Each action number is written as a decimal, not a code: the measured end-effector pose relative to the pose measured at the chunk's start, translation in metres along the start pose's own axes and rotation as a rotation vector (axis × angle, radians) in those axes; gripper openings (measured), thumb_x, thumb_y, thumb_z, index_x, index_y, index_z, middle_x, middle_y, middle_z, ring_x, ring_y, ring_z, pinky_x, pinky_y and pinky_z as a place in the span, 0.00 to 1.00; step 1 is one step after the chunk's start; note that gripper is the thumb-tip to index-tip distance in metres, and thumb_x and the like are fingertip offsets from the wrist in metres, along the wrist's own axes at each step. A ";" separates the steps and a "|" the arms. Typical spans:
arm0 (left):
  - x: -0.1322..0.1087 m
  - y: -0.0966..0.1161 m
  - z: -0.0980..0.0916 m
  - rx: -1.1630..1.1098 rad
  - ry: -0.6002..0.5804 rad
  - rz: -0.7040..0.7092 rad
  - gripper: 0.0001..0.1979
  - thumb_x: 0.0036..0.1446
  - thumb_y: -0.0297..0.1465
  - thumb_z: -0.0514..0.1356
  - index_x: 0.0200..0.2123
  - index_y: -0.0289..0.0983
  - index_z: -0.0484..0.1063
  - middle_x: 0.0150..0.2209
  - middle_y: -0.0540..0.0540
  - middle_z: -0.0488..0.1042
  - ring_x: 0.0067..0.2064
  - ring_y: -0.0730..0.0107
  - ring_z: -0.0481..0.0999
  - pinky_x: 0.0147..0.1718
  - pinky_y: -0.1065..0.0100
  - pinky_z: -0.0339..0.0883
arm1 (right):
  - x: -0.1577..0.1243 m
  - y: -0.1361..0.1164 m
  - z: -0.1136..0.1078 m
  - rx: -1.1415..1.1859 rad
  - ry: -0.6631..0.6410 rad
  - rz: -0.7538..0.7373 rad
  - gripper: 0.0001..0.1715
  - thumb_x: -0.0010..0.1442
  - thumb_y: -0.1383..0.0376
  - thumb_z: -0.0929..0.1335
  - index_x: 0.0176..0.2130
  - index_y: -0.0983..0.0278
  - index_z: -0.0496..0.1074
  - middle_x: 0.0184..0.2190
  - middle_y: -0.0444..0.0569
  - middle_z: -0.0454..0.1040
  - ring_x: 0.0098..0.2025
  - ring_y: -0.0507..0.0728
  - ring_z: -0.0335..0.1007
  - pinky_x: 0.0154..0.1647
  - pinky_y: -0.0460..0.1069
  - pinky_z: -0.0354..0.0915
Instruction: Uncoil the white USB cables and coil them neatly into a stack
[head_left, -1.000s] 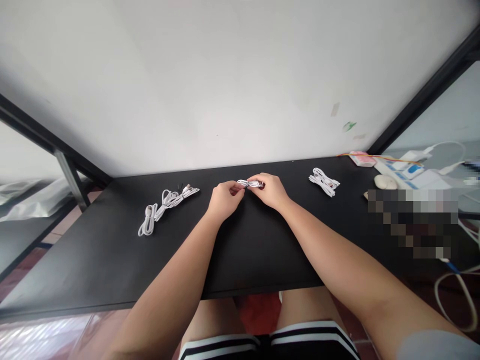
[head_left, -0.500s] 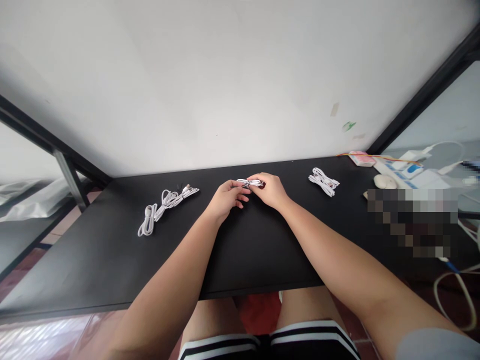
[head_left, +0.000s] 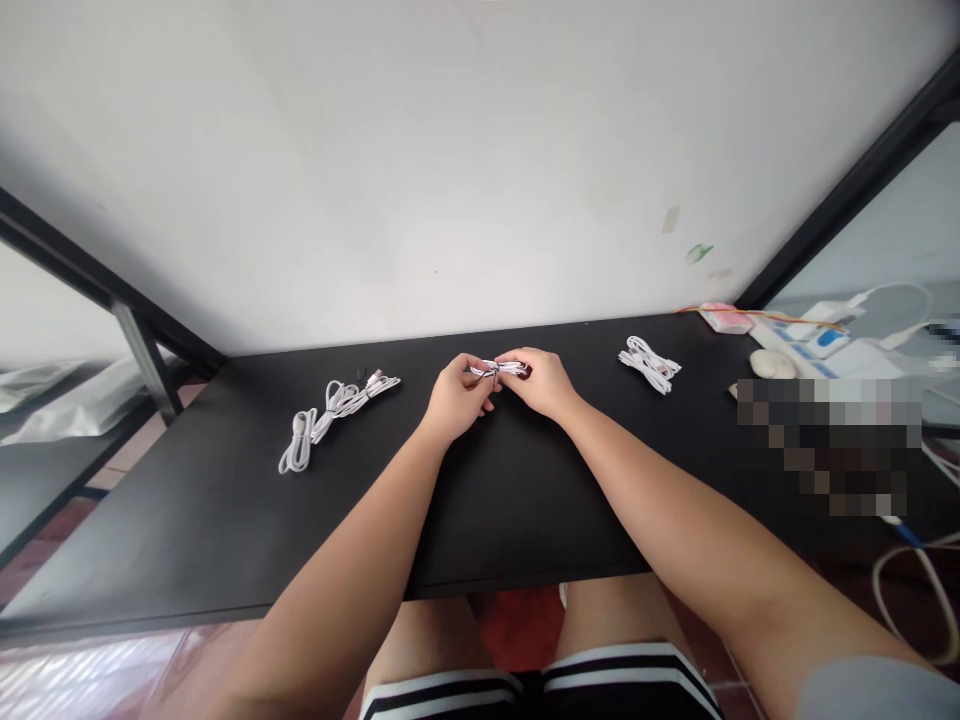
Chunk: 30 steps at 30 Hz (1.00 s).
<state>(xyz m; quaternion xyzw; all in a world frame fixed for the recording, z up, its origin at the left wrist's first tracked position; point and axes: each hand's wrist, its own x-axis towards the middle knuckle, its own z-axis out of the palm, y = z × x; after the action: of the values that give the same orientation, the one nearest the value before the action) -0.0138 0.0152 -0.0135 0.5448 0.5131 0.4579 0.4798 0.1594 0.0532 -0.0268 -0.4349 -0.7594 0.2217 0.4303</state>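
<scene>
A coiled white cable (head_left: 508,367) is between my two hands near the back of the black table. A thin black twist tie (head_left: 493,371) goes around its middle. My right hand (head_left: 541,380) is closed on the right part of the bundle. My left hand (head_left: 457,396) pinches at the left side, its fingertips on the tie; part of the tie is hidden by the fingers. Left of my hands lie several bundled white cables (head_left: 347,399), one of them a thicker loop (head_left: 299,441). To the right rests another folded white cable (head_left: 649,364).
The black table (head_left: 517,510) runs up to a white wall (head_left: 465,180). At right are a power strip (head_left: 799,345) with chargers, a white mouse (head_left: 772,363), a pink-and-white box (head_left: 726,318) and a blurred-out area. Dark metal posts stand at both sides.
My left hand has turned inward, and its fingers, which were spread, have closed at the twist tie. My right hand stays almost in place on the cable.
</scene>
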 end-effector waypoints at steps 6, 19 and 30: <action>-0.002 0.000 0.001 0.322 0.129 0.230 0.13 0.55 0.41 0.66 0.39 0.40 0.76 0.32 0.49 0.77 0.27 0.73 0.74 0.29 0.70 0.67 | 0.000 0.000 -0.001 -0.006 -0.015 0.006 0.11 0.57 0.67 0.72 0.41 0.59 0.81 0.37 0.47 0.81 0.35 0.55 0.76 0.37 0.49 0.67; 0.001 0.001 0.000 0.215 0.171 0.112 0.11 0.59 0.40 0.62 0.36 0.38 0.76 0.30 0.46 0.80 0.26 0.70 0.76 0.29 0.69 0.69 | 0.000 -0.005 -0.002 -0.060 -0.036 -0.076 0.11 0.59 0.69 0.71 0.43 0.60 0.80 0.38 0.47 0.81 0.36 0.55 0.76 0.38 0.49 0.67; 0.004 0.005 0.001 -0.154 0.108 -0.068 0.09 0.58 0.35 0.61 0.33 0.37 0.66 0.24 0.49 0.76 0.20 0.72 0.74 0.19 0.73 0.62 | -0.001 -0.006 -0.001 -0.042 -0.053 -0.078 0.12 0.60 0.68 0.71 0.45 0.59 0.80 0.41 0.47 0.81 0.38 0.56 0.77 0.40 0.50 0.67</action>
<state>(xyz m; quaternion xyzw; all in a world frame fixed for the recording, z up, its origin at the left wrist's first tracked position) -0.0123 0.0185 -0.0082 0.4633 0.5196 0.5081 0.5071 0.1576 0.0491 -0.0227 -0.4079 -0.7914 0.2002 0.4090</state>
